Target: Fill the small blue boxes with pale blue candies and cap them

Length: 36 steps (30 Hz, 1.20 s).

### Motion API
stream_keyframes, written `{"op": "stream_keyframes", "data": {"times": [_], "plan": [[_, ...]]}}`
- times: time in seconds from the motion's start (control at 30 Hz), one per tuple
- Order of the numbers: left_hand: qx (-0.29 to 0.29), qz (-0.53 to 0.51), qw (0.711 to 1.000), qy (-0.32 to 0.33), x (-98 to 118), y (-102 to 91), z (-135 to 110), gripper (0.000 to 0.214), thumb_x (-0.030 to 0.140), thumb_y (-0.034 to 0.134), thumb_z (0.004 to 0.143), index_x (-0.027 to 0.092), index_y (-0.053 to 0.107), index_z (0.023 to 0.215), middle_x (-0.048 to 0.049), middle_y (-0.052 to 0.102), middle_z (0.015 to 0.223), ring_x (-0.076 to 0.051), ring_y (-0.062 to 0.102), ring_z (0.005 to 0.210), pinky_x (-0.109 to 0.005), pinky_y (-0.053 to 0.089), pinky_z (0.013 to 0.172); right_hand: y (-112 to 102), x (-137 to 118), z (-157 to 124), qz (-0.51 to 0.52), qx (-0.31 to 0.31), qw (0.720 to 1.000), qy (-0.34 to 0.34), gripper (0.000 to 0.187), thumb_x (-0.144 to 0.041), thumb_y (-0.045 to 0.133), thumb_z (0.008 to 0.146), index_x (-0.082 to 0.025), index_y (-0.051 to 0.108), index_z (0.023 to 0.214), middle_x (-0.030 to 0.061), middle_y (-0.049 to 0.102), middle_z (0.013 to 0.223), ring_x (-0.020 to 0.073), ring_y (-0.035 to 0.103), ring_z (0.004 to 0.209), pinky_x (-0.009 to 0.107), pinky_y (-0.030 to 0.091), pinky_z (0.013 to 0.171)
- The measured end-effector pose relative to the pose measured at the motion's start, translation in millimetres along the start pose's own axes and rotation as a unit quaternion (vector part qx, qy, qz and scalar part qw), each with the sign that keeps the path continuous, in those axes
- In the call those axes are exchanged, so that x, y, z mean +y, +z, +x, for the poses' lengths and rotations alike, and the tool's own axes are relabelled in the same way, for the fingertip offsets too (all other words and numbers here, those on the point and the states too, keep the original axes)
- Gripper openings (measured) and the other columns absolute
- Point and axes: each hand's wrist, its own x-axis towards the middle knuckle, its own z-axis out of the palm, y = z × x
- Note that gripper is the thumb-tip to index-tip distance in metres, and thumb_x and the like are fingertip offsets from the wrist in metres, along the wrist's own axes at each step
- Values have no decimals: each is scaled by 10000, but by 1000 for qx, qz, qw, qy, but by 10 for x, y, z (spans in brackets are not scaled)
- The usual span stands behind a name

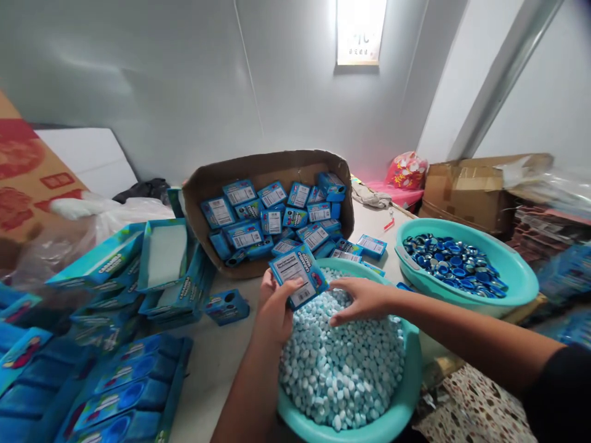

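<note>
My left hand [278, 306] is closed around a small blue printed candy box [299, 277], its thumb lying across the printed panel. The box is tilted above the rim of a turquoise basin [412, 400]. Small pale blue and white candies [341, 375] fill that basin. Over the candies, just right of the box, my right hand [360, 300] is open, thumb and fingers apart in a curve. Its fingertips are close to the candies and the box edge; whether they touch is unclear. Behind the basin, a cardboard carton [268, 163] on its side holds several similar blue boxes [244, 235].
To the right, another turquoise basin [519, 277] contains blue and silver caps [455, 261]. Display trays [168, 252] are stacked at left, near filled trays [132, 391]. One loose blue box [226, 306] sits on the table [207, 363]. Cardboard boxes [466, 191] stand at back right.
</note>
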Motion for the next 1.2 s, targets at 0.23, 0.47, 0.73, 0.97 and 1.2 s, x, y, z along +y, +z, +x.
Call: {"op": "stream_keyframes", "data": {"times": [0.23, 0.47, 0.73, 0.97, 1.2], "plan": [[-40, 247, 962, 110, -175, -133, 3, 603, 288, 775, 671, 197, 496, 1198, -72, 659, 1108, -231, 652, 1015, -347, 510, 915, -6, 32, 235, 94, -67, 989, 88, 987, -741, 719, 656, -187, 508, 1445, 126, 467, 1523, 352, 430, 1404, 506, 323, 1184], [-47, 308, 941, 131, -190, -76, -53, 486, 282, 698, 761, 252, 470, 1188, -30, 645, 1062, -187, 641, 969, -284, 495, 878, -30, 96, 264, 182, -85, 970, 134, 791, -665, 753, 679, -253, 616, 1341, 84, 546, 1465, 315, 506, 1346, 476, 390, 1138], [-75, 412, 891, 173, -289, -20, -69, 440, 211, 600, 846, 304, 469, 1256, -36, 600, 1274, -212, 574, 1194, -340, 433, 1035, 56, -35, 268, 163, -65, 984, -14, 467, -532, 714, 773, -288, 708, 1171, 1, 736, 1155, 281, 650, 1124, 431, 478, 1015], [-81, 386, 904, 167, -295, -35, -119, 427, 248, 611, 855, 275, 461, 1254, -52, 607, 1241, -203, 594, 1153, -323, 451, 998, 131, -246, -10, 41, 41, 998, -3, 520, -586, 604, 862, -211, 648, 1220, 114, 708, 1196, 324, 656, 1069, 464, 502, 921], [-8, 344, 917, 201, -264, -90, -170, 478, 315, 690, 820, 241, 443, 1222, -50, 613, 1148, -181, 639, 996, -295, 499, 888, 69, -173, -420, 3, 110, 994, 24, 634, -675, 552, 870, -235, 585, 1326, 138, 596, 1359, 326, 574, 1219, 506, 466, 1029]]}}
